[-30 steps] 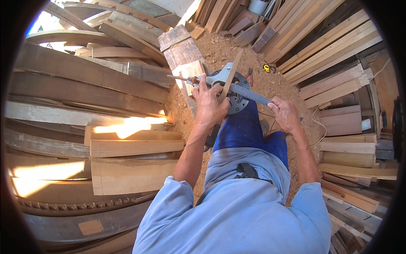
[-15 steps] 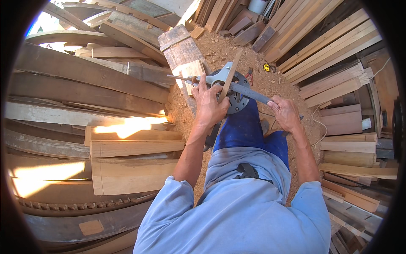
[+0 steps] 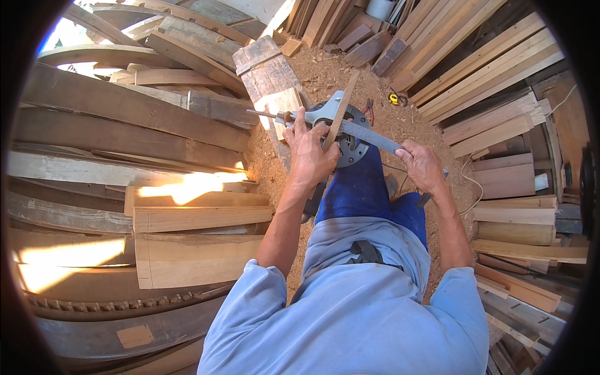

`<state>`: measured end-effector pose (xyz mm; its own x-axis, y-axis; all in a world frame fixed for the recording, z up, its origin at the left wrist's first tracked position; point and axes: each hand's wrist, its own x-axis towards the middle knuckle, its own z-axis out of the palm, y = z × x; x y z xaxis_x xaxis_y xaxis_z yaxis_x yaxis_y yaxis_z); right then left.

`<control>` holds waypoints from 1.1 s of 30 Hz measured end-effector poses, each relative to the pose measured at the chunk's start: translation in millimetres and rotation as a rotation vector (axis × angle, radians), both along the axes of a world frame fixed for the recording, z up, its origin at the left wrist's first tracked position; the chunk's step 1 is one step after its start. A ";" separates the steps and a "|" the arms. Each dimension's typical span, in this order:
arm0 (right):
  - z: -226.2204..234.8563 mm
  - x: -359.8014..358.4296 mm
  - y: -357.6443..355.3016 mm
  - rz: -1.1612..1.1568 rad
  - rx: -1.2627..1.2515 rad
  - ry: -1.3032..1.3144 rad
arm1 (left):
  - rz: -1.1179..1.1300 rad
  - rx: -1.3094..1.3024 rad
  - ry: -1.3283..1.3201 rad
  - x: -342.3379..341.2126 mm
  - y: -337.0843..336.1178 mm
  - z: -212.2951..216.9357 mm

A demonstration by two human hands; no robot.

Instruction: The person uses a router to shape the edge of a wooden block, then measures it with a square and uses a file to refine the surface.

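Observation:
A long grey metal bar clamp [image 3: 375, 137] reaches from my left hand to my right. At its left end, a threaded rod [image 3: 261, 114] sticks out beside a brown knob. My left hand [image 3: 308, 151] is closed around the clamp's head and the lower end of a thin wooden strip [image 3: 342, 112], which crosses the bar at a slant. My right hand [image 3: 422, 165] grips the bar's far end, with a grey metal piece [image 3: 424, 199] showing just below it. Beneath the clamp lies a dark round plate with holes [image 3: 359, 152], close to my blue trousers; the hand and clamp partly cover it.
Stacked boards [image 3: 200, 247] line the left side, with curved beams beyond. More planks [image 3: 450, 44] lean at the right. Red-handled pliers [image 3: 369, 114] and a yellow tape measure [image 3: 394, 99] lie on sawdust. A worn board [image 3: 265, 69] stands ahead; a pale cord [image 3: 481, 187] runs at right.
My right hand has shifted very slightly, and more of the grey metal piece below it shows. My left hand, the clamp and the wooden strip look nearly unmoved.

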<state>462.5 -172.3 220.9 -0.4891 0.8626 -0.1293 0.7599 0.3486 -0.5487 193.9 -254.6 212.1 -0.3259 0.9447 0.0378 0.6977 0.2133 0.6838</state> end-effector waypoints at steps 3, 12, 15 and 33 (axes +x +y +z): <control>-1.8 -0.4 0.2 0.008 0.010 0.007 | 0.002 0.003 0.007 -0.7 0.2 -2.1; 3.4 -1.9 -3.5 -0.017 0.009 -0.010 | 0.016 0.012 -0.025 -1.6 1.4 -5.7; 5.0 0.6 -3.0 0.012 0.007 0.009 | 0.018 0.012 -0.059 -1.8 0.5 -4.6; -33.5 -89.3 -24.9 -0.114 -0.554 0.480 | 0.105 -0.094 -0.099 -8.2 -46.3 -2.2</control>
<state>373.2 -197.1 187.3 -0.5128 0.7817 -0.3549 0.4073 -0.1424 -0.9021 185.6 -301.0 209.9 -0.4208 0.9030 -0.0862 0.5985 0.3478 0.7217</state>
